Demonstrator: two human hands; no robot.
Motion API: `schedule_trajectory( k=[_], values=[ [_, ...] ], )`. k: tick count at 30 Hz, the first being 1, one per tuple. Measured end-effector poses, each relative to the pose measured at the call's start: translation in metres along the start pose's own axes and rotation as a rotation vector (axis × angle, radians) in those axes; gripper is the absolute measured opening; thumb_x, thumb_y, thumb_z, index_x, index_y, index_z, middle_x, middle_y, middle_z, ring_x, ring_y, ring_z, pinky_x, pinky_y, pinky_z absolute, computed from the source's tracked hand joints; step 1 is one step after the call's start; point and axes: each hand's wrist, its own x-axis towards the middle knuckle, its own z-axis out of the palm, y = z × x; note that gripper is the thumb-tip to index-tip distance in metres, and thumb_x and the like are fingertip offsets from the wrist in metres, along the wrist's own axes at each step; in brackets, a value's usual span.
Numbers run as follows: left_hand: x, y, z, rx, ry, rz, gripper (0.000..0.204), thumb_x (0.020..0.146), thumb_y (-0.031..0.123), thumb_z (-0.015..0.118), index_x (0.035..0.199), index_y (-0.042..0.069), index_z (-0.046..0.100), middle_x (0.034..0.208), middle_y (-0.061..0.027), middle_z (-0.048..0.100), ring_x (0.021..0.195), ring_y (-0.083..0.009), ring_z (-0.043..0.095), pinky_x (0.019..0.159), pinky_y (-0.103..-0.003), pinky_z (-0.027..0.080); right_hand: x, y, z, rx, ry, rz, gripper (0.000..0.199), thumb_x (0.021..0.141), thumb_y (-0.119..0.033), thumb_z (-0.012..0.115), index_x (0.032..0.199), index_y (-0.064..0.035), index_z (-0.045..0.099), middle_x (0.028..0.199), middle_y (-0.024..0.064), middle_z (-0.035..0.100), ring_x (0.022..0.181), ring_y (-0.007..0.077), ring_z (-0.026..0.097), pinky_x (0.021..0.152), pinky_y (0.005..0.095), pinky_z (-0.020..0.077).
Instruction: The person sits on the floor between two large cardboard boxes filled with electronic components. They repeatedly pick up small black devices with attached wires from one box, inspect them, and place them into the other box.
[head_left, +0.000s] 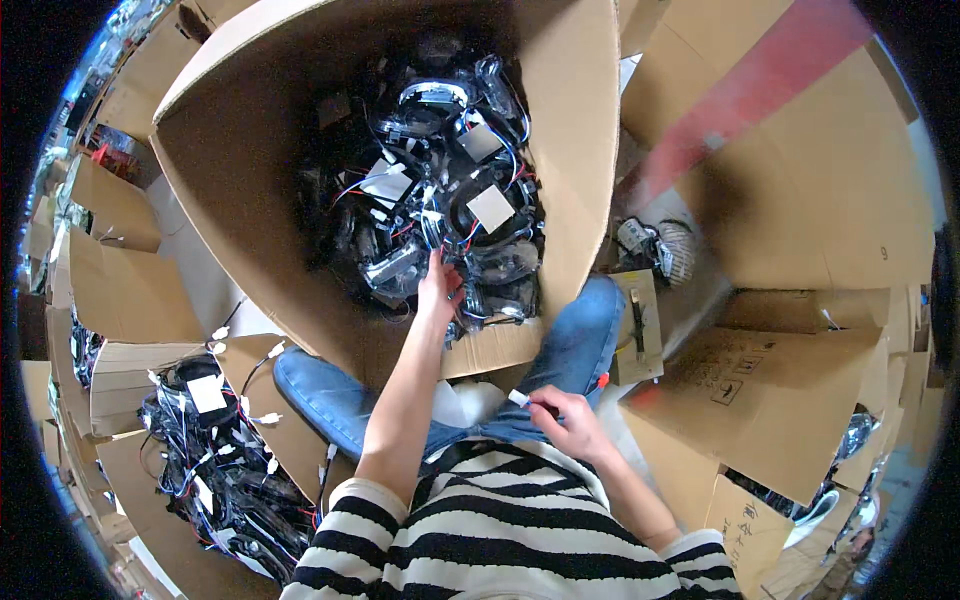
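my left hand [438,290] in box [270,150], grasping wired parts [450,190] | my right hand [560,410] pinching white connector [519,398] on lap

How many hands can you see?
2. The left hand reaches into the big cardboard box among the black wired parts. The right hand pinches a small white connector over the lap.

Brown cardboard boxes [590,150] ring the seat (white square labels [491,207] dot the bagged parts inside)

Black wired parts [440,215] heaped in carton; white connector [518,398] held.
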Motion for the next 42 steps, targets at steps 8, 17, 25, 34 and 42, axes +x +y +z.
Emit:
schedule_trajectory(
  k=[8, 17, 25, 34, 42],
  values=[
    [0.014, 0.023, 0.06, -0.325, 0.062, 0.544, 0.009, 0.08, 0.006, 0.053, 0.075, 0.004, 0.06, 0.071, -0.0001, 0.059, 0.064, -0.0072, 0.051, 0.059, -0.019, 0.037, 0.01, -0.007, 0.003, -0.075, -0.045, 0.056, 0.015, 0.077, -0.011, 0.051, 0.084, 0.0022, 0.054, 0.067, 0.0124, 0.056, 0.056, 0.0198, 0.055, 0.051, 0.0288, 0.042],
    [-0.143, 0.075, 0.042, 0.388, -0.288, 0.838, 0.017, 0.088, 0.015, 0.037, 0.091, 0.002, 0.048, 0.067, -0.0016, 0.052, 0.056, -0.0048, 0.042, 0.052, -0.018, 0.035, 0.009, -0.03, -0.01, -0.193, -0.086, -0.085, 0.009, 0.073, -0.009, 0.054, 0.08, -0.0021, 0.054, 0.068, 0.0139, 0.055, 0.06, 0.0283, 0.054, 0.054, 0.0346, 0.0431],
    [-0.188, 0.064, -0.028, 0.419, -0.626, 0.433, 0.024, 0.088, 0.016, 0.041, 0.097, -0.001, 0.055, 0.065, -0.0002, 0.053, 0.054, -0.004, 0.044, 0.051, -0.017, 0.037, 0.013, -0.063, -0.022, 0.022, -0.171, -0.12, 0.006, 0.073, -0.003, 0.056, 0.079, -0.001, 0.054, 0.062, 0.0073, 0.051, 0.052, 0.0156, 0.05, 0.047, 0.0255, 0.0382],
    [-0.2, 0.021, -0.042, 0.742, -0.707, 0.945, 0.02, 0.077, 0.001, 0.05, 0.096, -0.003, 0.056, 0.077, -0.0112, 0.058, 0.06, -0.018, 0.054, 0.056, -0.026, 0.043, 0.015, -0.082, -0.017, 0.202, -0.117, -0.011, 0.005, 0.075, -0.001, 0.054, 0.079, 0.0024, 0.053, 0.065, 0.0062, 0.052, 0.055, 0.0113, 0.049, 0.048, 0.0224, 0.038],
    [-0.198, 0.016, -0.045, 0.941, -0.512, 1.348, 0.031, 0.065, -0.003, 0.056, 0.095, -0.003, 0.056, 0.074, -0.0109, 0.056, 0.059, -0.0216, 0.054, 0.054, -0.03, 0.043, 0.015, -0.077, -0.005, 0.304, 0.003, 0.19, 0.008, 0.079, -0.005, 0.052, 0.076, 0.0018, 0.053, 0.062, 0.0025, 0.052, 0.055, 0.0046, 0.047, 0.046, 0.0195, 0.0365]
  ],
)
